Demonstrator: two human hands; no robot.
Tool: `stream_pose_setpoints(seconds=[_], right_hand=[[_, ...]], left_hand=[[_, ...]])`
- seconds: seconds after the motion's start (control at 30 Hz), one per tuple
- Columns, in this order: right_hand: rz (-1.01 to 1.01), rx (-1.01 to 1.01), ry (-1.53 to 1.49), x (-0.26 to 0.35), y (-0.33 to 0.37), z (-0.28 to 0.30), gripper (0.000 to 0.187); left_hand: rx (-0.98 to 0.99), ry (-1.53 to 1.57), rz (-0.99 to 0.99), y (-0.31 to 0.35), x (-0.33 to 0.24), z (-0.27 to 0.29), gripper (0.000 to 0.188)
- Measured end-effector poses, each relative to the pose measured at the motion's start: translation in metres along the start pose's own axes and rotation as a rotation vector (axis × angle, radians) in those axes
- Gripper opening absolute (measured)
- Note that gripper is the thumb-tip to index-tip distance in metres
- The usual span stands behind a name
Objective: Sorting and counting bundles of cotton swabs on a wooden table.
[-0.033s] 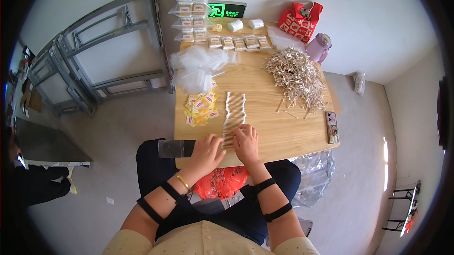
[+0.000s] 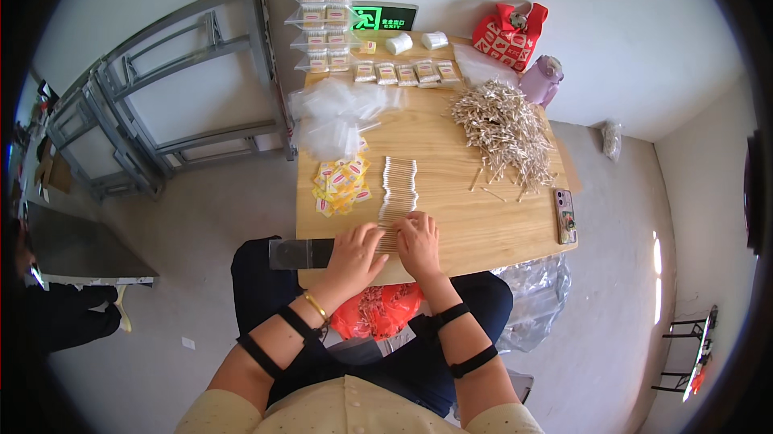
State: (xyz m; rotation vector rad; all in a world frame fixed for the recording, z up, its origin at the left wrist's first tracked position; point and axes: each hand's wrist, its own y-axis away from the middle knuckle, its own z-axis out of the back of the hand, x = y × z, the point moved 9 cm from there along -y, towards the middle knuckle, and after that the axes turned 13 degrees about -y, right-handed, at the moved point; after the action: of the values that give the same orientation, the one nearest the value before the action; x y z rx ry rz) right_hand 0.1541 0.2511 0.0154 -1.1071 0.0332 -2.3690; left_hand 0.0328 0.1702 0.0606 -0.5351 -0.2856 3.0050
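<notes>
A long row of cotton swabs (image 2: 399,184), laid side by side, runs up the wooden table (image 2: 451,233) in front of me. At its near end, my left hand (image 2: 354,252) touches the left edge of the row, its thumb apart from the bent fingers. Opposite it, my right hand (image 2: 418,244) has its fingers curled together onto the same swabs; its fingertips are partly hidden. Left of the row lies a heap of small yellow-and-white cards (image 2: 343,184). A dark flat strip (image 2: 302,254) sits by my left wrist at the table's front edge.
Loose cotton swabs form a big pile (image 2: 507,132) at the right. Clear plastic bags (image 2: 334,116) lie at the left, below stacked filled packs (image 2: 326,15). Farther back are several small packs (image 2: 406,74), a red bag (image 2: 507,38) and a purple bottle (image 2: 543,80). A phone (image 2: 566,217) rests near the right edge.
My left hand has shifted slightly, its fingers a little farther right over the swabs' edge. My right hand stays almost in place.
</notes>
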Motion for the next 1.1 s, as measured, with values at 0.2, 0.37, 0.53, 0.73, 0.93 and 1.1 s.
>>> stream_pose_setpoints(seconds=[0.2,0.37,0.53,0.73,0.93,1.1], right_hand=[[0.01,0.002,-0.035,-0.005,0.002,0.004,0.026],[0.067,-0.08,-0.088,-0.012,0.009,0.02,0.025],[0.021,-0.104,-0.103,-0.017,0.005,0.023,0.017],[0.035,-0.097,-0.078,-0.019,-0.003,0.017,0.009],[0.05,-0.022,-0.012,-0.019,-0.012,0.012,0.007],[0.01,0.017,0.083,-0.019,-0.014,0.01,0.009]], left_hand=[[0.068,-0.348,-0.092,-0.002,-0.002,-0.055,0.077],[0.112,-0.416,-0.087,0.002,-0.002,-0.069,0.08],[0.138,-0.456,-0.102,0.004,-0.004,-0.068,0.081],[0.115,-0.429,-0.096,0.004,-0.003,-0.066,0.08],[0.099,-0.426,-0.101,0.001,-0.004,-0.07,0.079],[0.103,-0.403,-0.085,0.003,-0.003,-0.071,0.079]])
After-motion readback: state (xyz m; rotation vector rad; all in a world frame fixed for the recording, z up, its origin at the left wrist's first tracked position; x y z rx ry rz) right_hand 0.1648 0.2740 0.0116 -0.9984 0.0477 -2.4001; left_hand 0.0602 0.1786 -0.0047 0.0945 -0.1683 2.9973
